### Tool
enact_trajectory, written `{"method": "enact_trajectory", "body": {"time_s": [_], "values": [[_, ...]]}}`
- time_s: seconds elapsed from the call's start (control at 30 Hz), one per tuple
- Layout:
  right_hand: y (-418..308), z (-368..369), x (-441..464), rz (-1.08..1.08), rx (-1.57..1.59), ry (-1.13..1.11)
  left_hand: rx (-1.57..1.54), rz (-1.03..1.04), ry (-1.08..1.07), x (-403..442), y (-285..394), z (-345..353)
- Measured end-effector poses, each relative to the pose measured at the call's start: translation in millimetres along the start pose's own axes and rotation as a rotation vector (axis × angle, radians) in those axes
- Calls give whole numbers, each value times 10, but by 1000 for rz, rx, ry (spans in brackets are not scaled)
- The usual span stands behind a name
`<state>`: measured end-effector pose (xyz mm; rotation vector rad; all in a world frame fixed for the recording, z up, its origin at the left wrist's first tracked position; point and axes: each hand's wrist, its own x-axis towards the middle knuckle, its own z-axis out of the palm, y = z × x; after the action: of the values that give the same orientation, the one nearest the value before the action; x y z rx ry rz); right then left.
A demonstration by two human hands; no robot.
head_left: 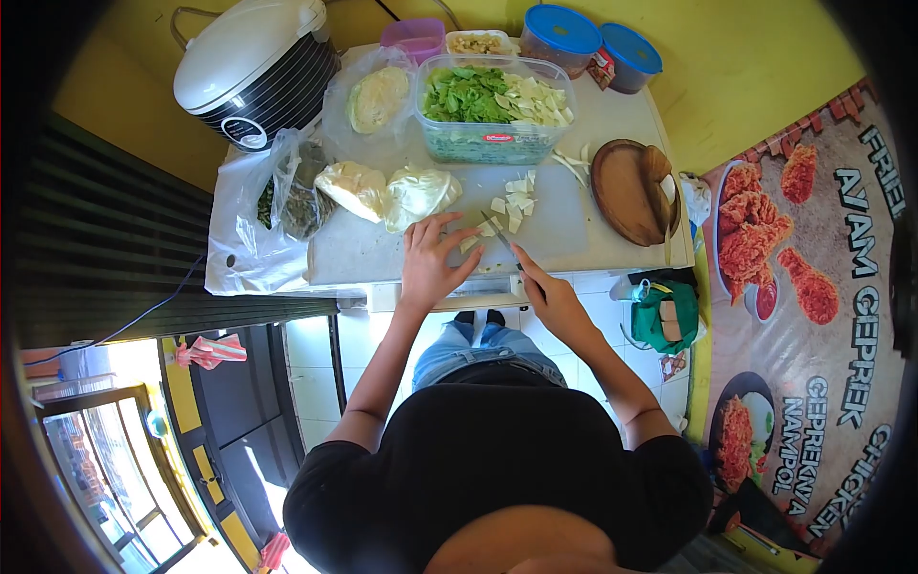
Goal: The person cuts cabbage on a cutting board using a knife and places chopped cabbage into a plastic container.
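Observation:
My right hand (550,301) is wrapped round the dark handle of a knife (501,232), whose blade points up and left over the cutting board (559,215). Beside the blade, pale cut cabbage pieces (517,199) lie on the board. My left hand (435,256) rests at the board's left part, fingers spread, the fingertips near a few pieces by the blade. Just beyond it sits a pale cabbage chunk (421,194), with another cabbage piece (354,188) to its left.
A clear tub (492,143) of chopped greens and cabbage stands behind the board. Bagged cabbage (379,99) and bagged greens (308,191) are at the left, near a rice cooker (253,77). A wooden plate (622,196) is at the right; blue-lidded containers (561,40) stand behind.

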<state>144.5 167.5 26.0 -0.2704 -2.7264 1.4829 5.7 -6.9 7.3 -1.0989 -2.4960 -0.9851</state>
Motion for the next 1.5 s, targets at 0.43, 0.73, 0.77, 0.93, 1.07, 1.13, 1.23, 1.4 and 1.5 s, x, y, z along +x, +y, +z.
{"method": "enact_trajectory", "body": {"time_s": [0.43, 0.73, 0.77, 0.93, 1.07, 1.13, 1.23, 1.4, 1.5], "values": [[-31, -53, -105, 94, -76, -52, -9, -3, 8, 18, 7, -13], [-15, -170, 46, 48, 80, 32, -221, -63, -42, 51, -73, -202], [-15, -187, 57, 15, 124, 74, -211, -52, -65, 57, -74, -188], [20, -328, 75, 36, 144, 129, -196, -19, -62, 286, 43, 97], [30, -355, 103, 50, 183, 149, -210, -27, -53, 468, 168, 231], [42, -353, 120, 51, 179, 133, -182, 8, 5, 535, 156, 113], [3, -336, 135, 54, 167, 68, -71, 48, 88, 594, 33, -215], [38, -242, 215, 31, 120, -70, 190, 40, 107, 658, -191, -572], [51, -260, 269, -47, 50, -71, 260, 122, 58, 654, -316, -536]]}}
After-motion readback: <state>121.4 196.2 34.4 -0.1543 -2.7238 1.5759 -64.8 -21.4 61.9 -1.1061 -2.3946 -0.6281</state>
